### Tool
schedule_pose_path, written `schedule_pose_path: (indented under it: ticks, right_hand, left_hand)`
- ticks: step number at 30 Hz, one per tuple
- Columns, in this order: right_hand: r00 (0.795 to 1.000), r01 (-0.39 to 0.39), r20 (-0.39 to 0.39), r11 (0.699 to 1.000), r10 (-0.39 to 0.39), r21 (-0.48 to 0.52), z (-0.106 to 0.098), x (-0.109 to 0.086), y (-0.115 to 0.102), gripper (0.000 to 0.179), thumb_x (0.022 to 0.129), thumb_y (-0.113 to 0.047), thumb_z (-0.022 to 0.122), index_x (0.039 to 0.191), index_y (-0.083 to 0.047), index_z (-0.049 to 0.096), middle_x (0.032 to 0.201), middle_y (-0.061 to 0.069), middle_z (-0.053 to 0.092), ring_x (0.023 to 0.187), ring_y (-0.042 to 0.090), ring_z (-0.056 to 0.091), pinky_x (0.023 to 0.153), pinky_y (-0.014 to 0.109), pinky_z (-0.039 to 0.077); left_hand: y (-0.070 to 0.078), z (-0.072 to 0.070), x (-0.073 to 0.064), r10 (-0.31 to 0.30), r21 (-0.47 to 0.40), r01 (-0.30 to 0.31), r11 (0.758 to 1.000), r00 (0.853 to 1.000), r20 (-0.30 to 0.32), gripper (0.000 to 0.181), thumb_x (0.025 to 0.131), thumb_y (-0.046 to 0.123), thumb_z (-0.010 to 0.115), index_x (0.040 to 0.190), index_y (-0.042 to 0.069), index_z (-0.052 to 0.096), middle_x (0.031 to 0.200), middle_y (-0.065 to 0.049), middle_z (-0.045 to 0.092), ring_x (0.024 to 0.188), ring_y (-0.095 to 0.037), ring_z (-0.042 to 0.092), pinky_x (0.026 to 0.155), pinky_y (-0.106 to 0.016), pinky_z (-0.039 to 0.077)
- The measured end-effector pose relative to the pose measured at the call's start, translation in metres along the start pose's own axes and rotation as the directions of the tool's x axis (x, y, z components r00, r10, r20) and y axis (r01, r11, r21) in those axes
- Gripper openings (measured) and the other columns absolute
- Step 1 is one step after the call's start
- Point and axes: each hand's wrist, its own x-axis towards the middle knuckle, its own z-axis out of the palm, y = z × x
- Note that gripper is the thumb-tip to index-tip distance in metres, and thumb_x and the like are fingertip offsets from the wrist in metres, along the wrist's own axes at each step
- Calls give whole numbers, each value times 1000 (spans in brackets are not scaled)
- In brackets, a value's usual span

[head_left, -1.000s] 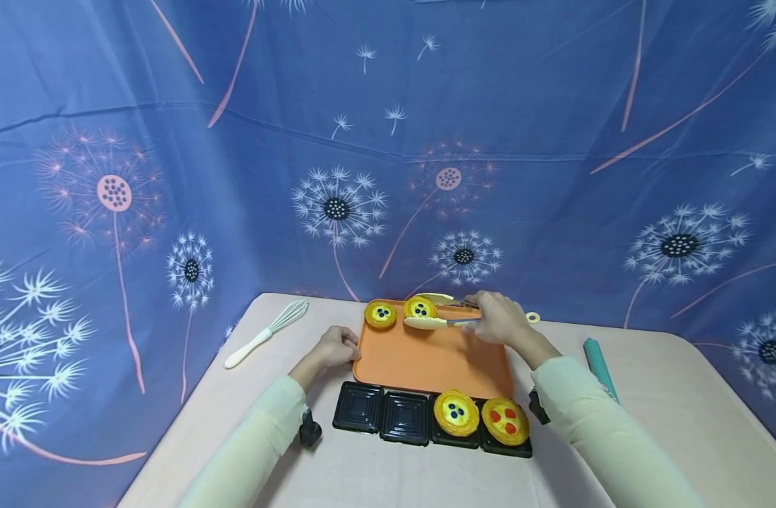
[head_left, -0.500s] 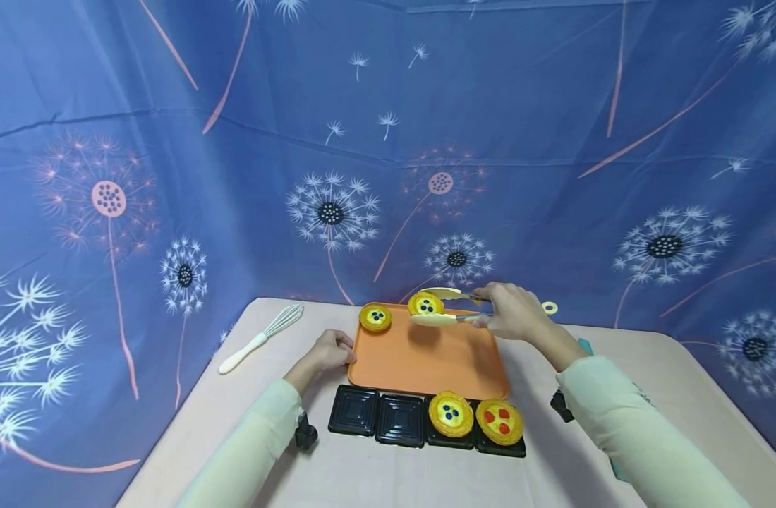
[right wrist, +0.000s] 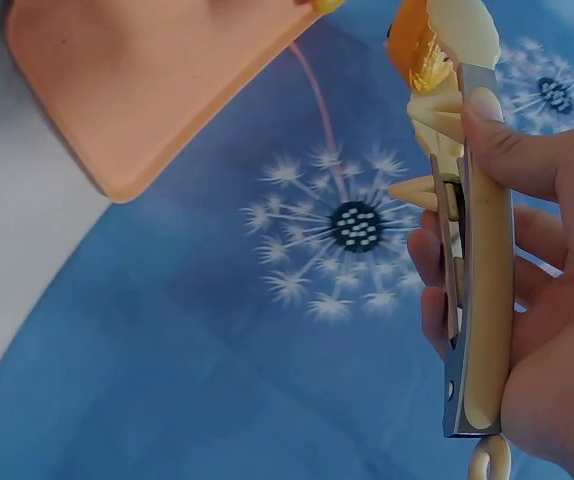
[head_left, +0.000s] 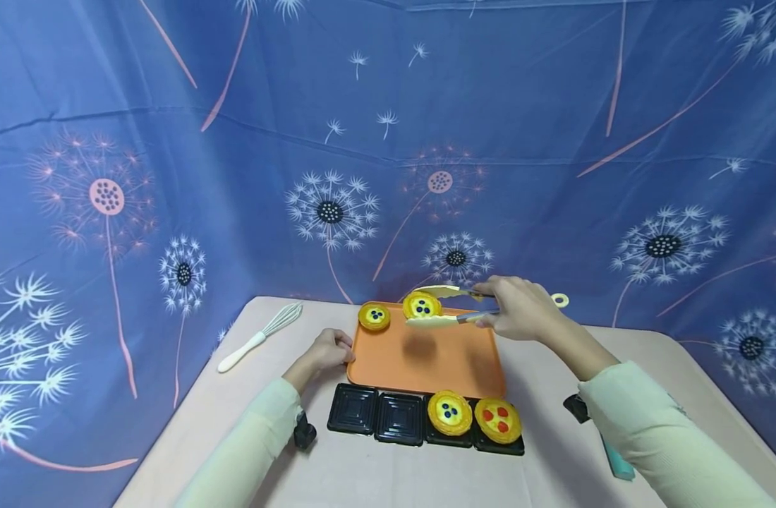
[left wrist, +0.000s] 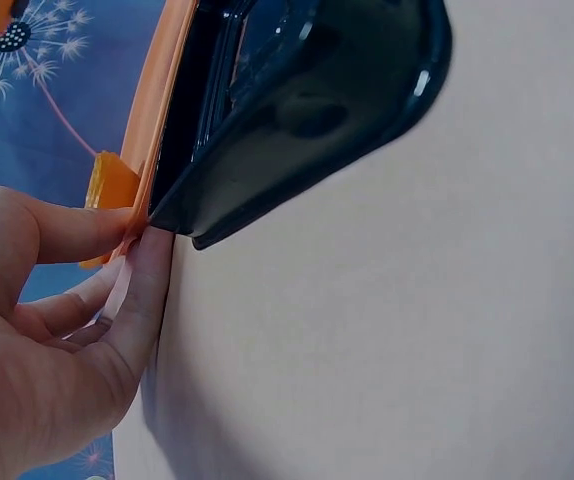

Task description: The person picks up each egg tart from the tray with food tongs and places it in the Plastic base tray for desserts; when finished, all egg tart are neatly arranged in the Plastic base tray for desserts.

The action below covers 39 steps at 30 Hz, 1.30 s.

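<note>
My left hand (head_left: 327, 351) pinches the left edge of an orange tray (head_left: 451, 363), thumb on top and fingers beneath, as the left wrist view shows. With my right hand (head_left: 521, 308) I grip cream-tipped tongs (right wrist: 487, 270). Between the tong tips is a tart (head_left: 421, 305) with blue berries, raised above the tray with its shadow below. Another blueberry tart (head_left: 374, 317) sits in the tray's far left corner. In front lies a row of black square plastic holders (head_left: 399, 420); the two on the right carry a blueberry tart (head_left: 450, 413) and a red-topped tart (head_left: 498, 421).
A white whisk (head_left: 261, 337) lies left of the tray. To the right, a teal rod-like object (head_left: 619, 462) is partly hidden under my right sleeve. Blue dandelion-print cloth (head_left: 388, 176) hangs behind and beside the table (head_left: 388, 480).
The tongs have lifted the blueberry tart off the tray. My right hand has risen and shifted a little to the right. My left hand keeps its hold on the tray.
</note>
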Motion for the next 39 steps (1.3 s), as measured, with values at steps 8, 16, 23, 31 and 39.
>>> schedule_pose_path:
  ticks: [8,16,23,31,39]
  right_hand:
    - [994,109,-25,993,-110,-33,-10,-19,-22,53,77,-25,85,123,-5,69,115,11,68,79,21,62,48,26,41]
    - [982,186,-17,982,-187,-16,-10,-35,-42,51,75,-22,87,120,-5,71,115,10,69,69,11,56,48,24,41]
    - [973,232,-1,973,-232,8,-1,-46,-50,50,73,-18,88,119,-6,71,116,8,69,85,20,65,55,25,46]
    - [964,264,5,964,-265,31,20,-57,-54,49,72,-20,88,116,-7,72,112,4,71,94,25,67,74,44,58]
    - [971,224,61,971,-229,79,45,-63,-53,51,71,-20,89,117,-6,71,113,5,71,101,29,66,76,51,57]
  left_hand:
    - [0,-2,-1,-13,-7,13,1000,1000,-1,20,78,-12,65,98,-9,60,77,-9,56,65,-18,56,58,-33,59]
    - [-3,-2,1,-27,-14,26,1000,1000,-4,22,79,-12,65,99,-8,60,79,-9,56,66,-18,56,59,-33,59]
    - [-2,-3,1,-32,-21,32,999,999,11,22,79,-12,65,100,-7,60,81,-10,57,66,-18,57,59,-33,59]
    - [0,-4,1,0,-1,0,1000,1000,21,24,80,-12,64,103,-10,59,82,-12,60,66,-20,60,60,-33,59]
    - [-2,-3,2,11,9,-11,1000,1000,15,22,79,-12,65,100,-9,60,81,-13,61,65,-19,61,59,-32,59]
